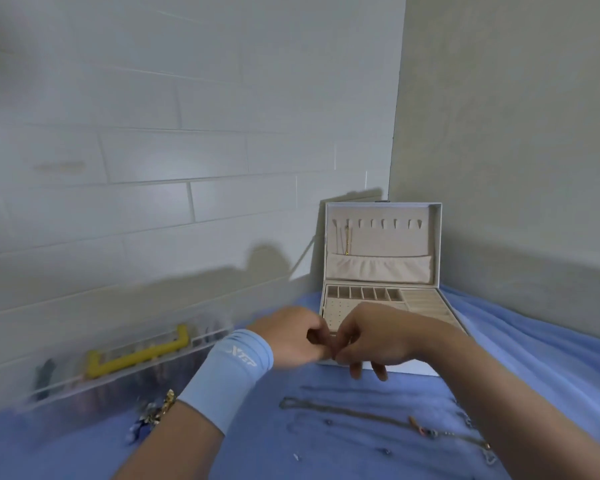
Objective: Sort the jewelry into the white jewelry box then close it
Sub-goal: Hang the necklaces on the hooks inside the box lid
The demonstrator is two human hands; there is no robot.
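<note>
Both hands pinched together in front of the open white jewelry box (383, 271)

The left hand (293, 336) and right hand (371, 336) meet fingertip to fingertip, each grip closed on something too small to make out. The box stands just behind them, lid upright. A chain necklace (343, 412) lies on the blue cloth (534, 358) below the hands, untouched.

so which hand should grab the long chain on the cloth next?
Right, probably. The long chain lies on the blue cloth just below the right hand; the left hand is farther off. Both hands are pinched together now, on something too small to see.
</note>
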